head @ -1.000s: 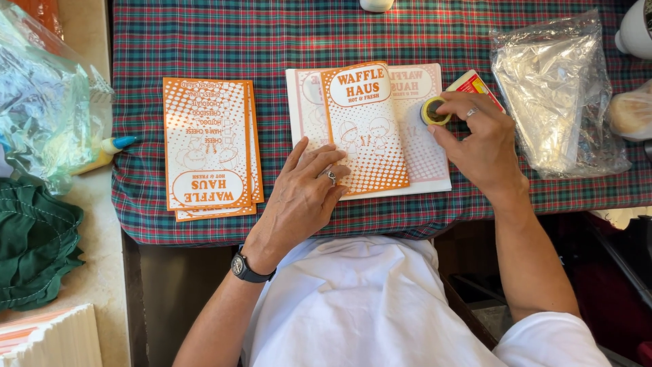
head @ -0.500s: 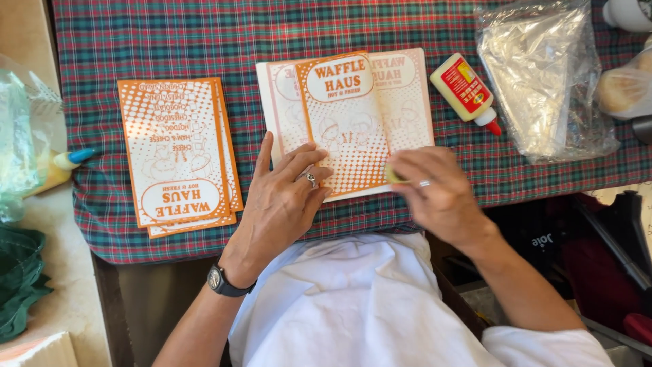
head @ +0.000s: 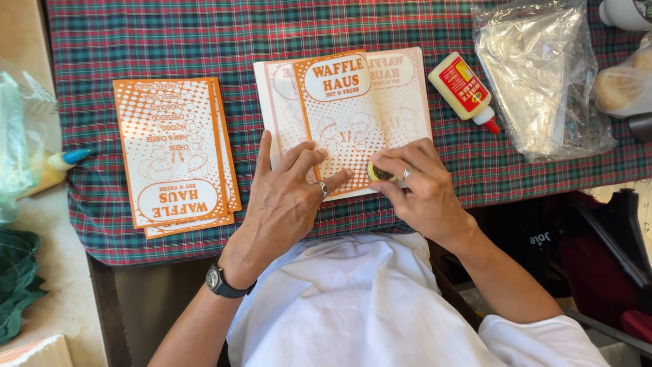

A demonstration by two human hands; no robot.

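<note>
tape roll (head: 380,172) pinched in right hand (head: 422,190) grip; left hand (head: 288,197) flat, released, on orange card (head: 339,115).

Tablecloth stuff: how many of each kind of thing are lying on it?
Stacks of orange-and-white printed paper: 2
Glue bottle: 1
Clear plastic bag: 1
Small round thing under the right hand: 1
Total: 5

Tabletop (head: 136,41) under plaid cloth
Orange-printed paper stacks (head: 178,158) and (head: 346,115), glue bottle (head: 464,88), clear plastic bag (head: 543,75)
</note>
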